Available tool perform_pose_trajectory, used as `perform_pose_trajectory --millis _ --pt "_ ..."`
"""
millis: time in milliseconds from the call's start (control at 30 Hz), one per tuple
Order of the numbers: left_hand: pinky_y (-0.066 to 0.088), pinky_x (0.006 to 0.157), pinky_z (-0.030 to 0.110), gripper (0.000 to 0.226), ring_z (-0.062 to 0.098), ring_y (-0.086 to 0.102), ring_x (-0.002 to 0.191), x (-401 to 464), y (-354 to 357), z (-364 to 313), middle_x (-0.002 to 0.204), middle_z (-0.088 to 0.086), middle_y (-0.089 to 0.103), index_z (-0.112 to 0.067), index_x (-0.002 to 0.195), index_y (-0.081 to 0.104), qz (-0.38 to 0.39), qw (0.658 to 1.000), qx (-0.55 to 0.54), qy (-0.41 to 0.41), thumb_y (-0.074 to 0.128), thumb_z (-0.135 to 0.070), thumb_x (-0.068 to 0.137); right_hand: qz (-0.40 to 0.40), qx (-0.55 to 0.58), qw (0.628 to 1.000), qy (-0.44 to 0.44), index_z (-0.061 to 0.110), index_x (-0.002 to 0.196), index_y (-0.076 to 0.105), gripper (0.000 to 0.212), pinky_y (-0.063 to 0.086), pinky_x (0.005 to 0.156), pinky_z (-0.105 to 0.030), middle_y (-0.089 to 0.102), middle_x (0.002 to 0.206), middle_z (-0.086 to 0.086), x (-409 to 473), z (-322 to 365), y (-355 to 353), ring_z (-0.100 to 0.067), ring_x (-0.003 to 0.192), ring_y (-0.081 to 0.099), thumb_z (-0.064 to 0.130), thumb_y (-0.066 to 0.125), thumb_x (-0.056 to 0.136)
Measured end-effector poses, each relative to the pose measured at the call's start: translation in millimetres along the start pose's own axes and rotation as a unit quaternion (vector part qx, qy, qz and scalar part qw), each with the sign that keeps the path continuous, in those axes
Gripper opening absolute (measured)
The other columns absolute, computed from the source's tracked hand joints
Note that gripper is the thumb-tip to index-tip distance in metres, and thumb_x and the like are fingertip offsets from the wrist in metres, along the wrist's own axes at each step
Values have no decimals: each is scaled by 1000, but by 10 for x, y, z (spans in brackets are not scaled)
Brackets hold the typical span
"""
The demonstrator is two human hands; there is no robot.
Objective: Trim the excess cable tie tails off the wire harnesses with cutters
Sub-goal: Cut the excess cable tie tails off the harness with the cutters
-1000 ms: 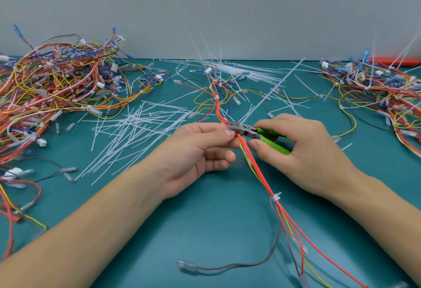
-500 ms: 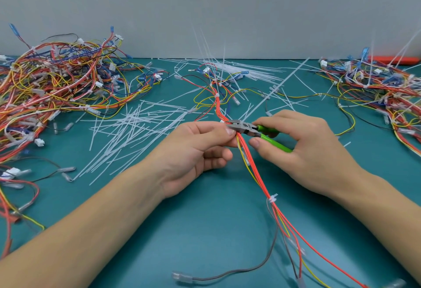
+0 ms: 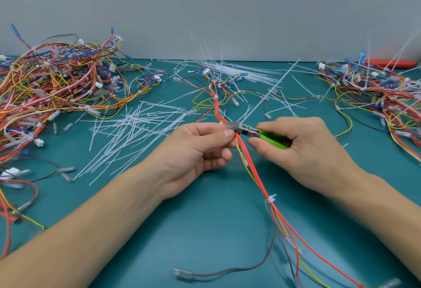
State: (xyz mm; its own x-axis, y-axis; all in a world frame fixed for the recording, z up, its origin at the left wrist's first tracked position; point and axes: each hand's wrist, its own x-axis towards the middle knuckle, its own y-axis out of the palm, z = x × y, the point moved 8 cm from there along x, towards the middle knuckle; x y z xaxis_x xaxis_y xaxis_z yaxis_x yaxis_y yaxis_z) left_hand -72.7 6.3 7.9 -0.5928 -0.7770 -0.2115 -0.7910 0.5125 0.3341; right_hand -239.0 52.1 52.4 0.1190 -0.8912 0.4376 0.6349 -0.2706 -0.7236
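The left hand [image 3: 200,151] pinches the wire harness [image 3: 247,157] between thumb and forefinger, its other fingers curled loosely beneath; the bundle of orange, red and yellow wires runs from the far middle of the teal table [image 3: 205,230], passes between the two hands, and trails toward the near right edge; the right hand [image 3: 303,148] grips the green handles of the cutters [image 3: 257,133], thumb below and fingers wrapped over the top; the grey metal head of the cutters lies against the harness right at the left thumb tip, and whether the blades are parted or closed I cannot tell from here; a white cable tie [image 3: 271,198] cinches the bundle lower down, nearer the camera, with only a short stub showing; a grey wire with a clear terminal [image 3: 182,273] curls away from the harness along the near edge; just left of the hands lies a scatter of cut tie tails [image 3: 132,132], white strips crossing one another on the table; beyond them on the far left sits a large heap of harnesses [image 3: 59,87], and another tangled heap [image 3: 382,91] fills the far right, several long white tails sticking up out of it; a loose sheaf of white ties [image 3: 248,74] lies at the far middle, behind the held harness; a pale grey wall [image 3: 205,9] stands behind the table
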Motion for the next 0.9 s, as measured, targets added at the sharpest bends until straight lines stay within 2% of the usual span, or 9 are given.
perform_pose_trajectory --millis 367,567,667,767,867,900 --pt "57 59 23 19 14 69 62 6 3 -7 87 8 75 -7 95 77 5 1000 -19 -13 72 -19 80 -1 13 1000 13 10 85 69 49 39 60 -38 51 65 -5 -10 -12 10 -23 64 45 57 60 94" --pt "55 57 22 15 14 68 62 6 11 2 86 9 74 -10 90 76 -3 1000 -7 -7 74 -19 79 15 22 1000 16 9 88 70 49 43 64 -45 56 67 -6 -13 -22 54 -22 65 49 57 59 94" --pt "55 57 22 12 13 67 61 4 14 4 86 8 74 -11 87 77 -3 1000 -4 -6 74 -20 78 14 24 999 18 12 89 70 47 44 66 -45 59 70 -4 -25 -28 58 -22 68 53 57 59 94" --pt "55 57 22 14 13 67 61 5 2 6 86 9 74 -10 89 75 -4 1000 -2 -9 75 -19 78 12 19 1000 20 19 92 72 40 45 68 -39 62 73 -1 -27 -27 60 -20 72 57 57 59 93" --pt "55 57 22 13 13 67 61 6 -7 5 86 10 73 -10 87 77 -6 1000 3 -6 75 -19 78 12 6 1000 18 23 96 73 36 42 75 -21 64 77 1 -20 -19 57 -21 77 60 56 59 94" --pt "55 58 22 13 13 67 61 6 -8 6 86 10 73 -10 87 77 -7 1000 5 -6 75 -19 78 15 2 1000 16 23 96 73 36 42 77 -20 63 77 0 -21 -15 60 -21 78 60 56 58 94"
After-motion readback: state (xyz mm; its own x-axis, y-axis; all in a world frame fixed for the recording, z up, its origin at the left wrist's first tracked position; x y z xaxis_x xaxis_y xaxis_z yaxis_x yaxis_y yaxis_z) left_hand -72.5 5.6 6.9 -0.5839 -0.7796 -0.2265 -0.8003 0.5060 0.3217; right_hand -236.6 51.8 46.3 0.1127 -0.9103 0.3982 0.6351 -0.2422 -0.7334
